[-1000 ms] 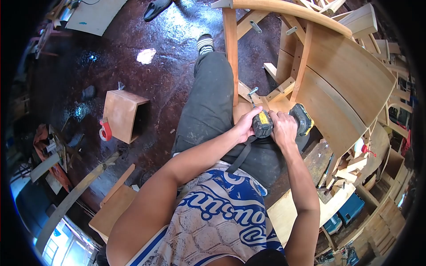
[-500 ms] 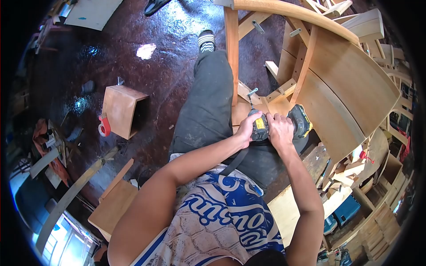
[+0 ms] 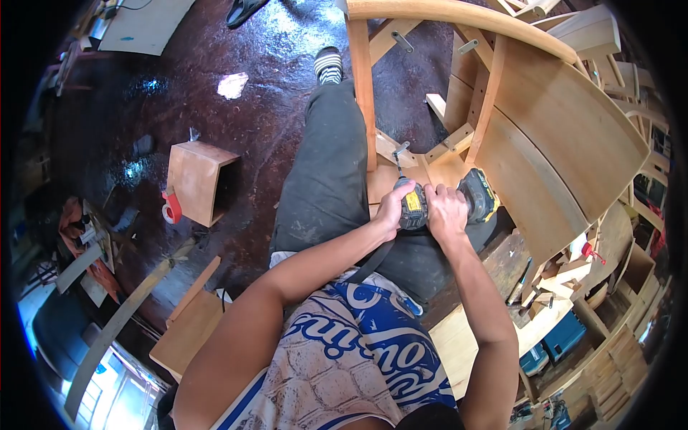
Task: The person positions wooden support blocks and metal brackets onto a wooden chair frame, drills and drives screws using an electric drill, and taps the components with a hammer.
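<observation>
A black and yellow cordless drill (image 3: 413, 206) is held in both hands above my thigh. My left hand (image 3: 390, 213) is closed round the back of its body, with the thumb along the top. Around the grip, between body and battery, my right hand (image 3: 447, 213) is wrapped. The bit points away from me at a small metal bracket (image 3: 402, 148) on a wooden chair frame (image 3: 363, 93); I cannot tell whether the tip is seated in a screw. More brackets sit on the frame's braces, and a curved wooden panel (image 3: 548, 136) forms its right side.
A wooden box (image 3: 192, 180) with a roll of red tape (image 3: 170, 206) beside it stands on the dark floor to the left. Wood offcuts (image 3: 566, 276) and a blue case (image 3: 560, 335) lie at the right. My outstretched leg (image 3: 322, 158) runs along the frame's left side.
The view has shifted slightly, so the frame and drill appear a little further left. Both hands keep the same hold on the drill.
</observation>
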`<action>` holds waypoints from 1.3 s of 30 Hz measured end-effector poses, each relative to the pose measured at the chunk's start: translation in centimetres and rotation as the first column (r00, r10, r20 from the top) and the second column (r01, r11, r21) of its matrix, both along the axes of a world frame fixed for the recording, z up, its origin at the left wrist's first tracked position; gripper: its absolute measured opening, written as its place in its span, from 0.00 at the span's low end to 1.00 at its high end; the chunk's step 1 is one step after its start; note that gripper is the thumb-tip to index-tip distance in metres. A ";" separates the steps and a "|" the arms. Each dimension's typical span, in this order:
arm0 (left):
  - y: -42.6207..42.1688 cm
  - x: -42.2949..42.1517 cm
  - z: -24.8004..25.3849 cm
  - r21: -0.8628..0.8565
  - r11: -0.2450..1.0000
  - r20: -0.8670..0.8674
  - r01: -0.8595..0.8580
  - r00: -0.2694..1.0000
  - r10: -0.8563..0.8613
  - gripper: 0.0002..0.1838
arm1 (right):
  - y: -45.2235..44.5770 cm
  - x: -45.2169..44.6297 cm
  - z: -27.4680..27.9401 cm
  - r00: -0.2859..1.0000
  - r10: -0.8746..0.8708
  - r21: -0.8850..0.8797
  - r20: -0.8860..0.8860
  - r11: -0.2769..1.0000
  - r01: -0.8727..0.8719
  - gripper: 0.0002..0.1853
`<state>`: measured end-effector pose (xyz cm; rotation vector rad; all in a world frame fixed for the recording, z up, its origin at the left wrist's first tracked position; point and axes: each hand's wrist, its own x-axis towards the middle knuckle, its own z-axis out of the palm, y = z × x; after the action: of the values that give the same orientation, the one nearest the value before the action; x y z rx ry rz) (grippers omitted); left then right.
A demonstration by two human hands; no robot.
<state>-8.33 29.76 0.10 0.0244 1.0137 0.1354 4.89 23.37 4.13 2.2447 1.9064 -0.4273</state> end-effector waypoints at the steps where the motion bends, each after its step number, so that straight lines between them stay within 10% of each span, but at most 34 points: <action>1: 0.0 0.0 0.0 -0.007 1.000 -0.001 0.005 1.000 -0.005 0.18 | 0.0 0.0 -0.1 1.000 -0.009 -0.019 -0.008 1.000 0.009 0.15; 16: -0.4 -0.3 -0.3 0.048 0.993 -0.004 0.106 0.994 -0.106 0.21 | -0.5 0.1 0.0 1.000 0.007 0.049 0.002 0.999 -0.007 0.15; 21: 1.2 -3.2 3.5 -0.015 0.941 0.039 0.337 0.941 -0.336 0.45 | -1.7 0.1 2.4 0.998 0.012 0.120 -0.064 0.993 -0.005 0.23; 25: 1.3 -5.1 3.6 0.243 0.950 -0.126 0.197 0.977 -0.171 0.29 | -4.4 -0.3 8.0 0.986 -0.065 0.250 -0.152 0.963 0.102 0.24; 27: 3.8 -3.4 1.9 0.649 0.720 -0.163 0.246 0.969 -0.184 0.15 | -6.1 -0.7 11.5 0.971 -0.127 0.308 -0.205 0.933 0.187 0.24; 28: 5.9 -2.5 -1.7 0.936 0.169 -0.273 0.310 0.939 -0.211 0.14 | -7.2 -1.0 12.9 0.950 -0.170 0.352 -0.262 0.900 0.258 0.24; 30: 9.3 0.5 -1.3 0.764 -0.266 -0.630 0.588 0.768 -0.113 0.16 | -9.5 -1.8 14.7 0.906 -0.232 0.434 -0.356 0.817 0.379 0.24; 32: 11.9 3.1 -3.6 0.712 -0.368 -0.679 0.597 0.720 -0.146 0.18 | -12.2 -2.7 15.2 0.848 -0.273 0.504 -0.455 0.706 0.498 0.23; 35: 14.0 5.8 -6.4 0.375 -0.617 -0.912 0.692 0.155 -0.381 0.20 | -17.8 -4.1 13.6 0.576 -0.334 0.413 -0.746 0.446 0.794 0.21; 39: 14.7 6.2 -6.9 0.387 -0.642 -0.904 0.662 0.136 -0.404 0.17 | -25.8 -7.2 10.5 0.496 -0.588 0.375 -0.639 0.325 0.869 0.13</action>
<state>-2.11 44.42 -6.85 2.2803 0.6220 -0.6090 -2.28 -2.45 14.62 3.8169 0.9624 -0.3210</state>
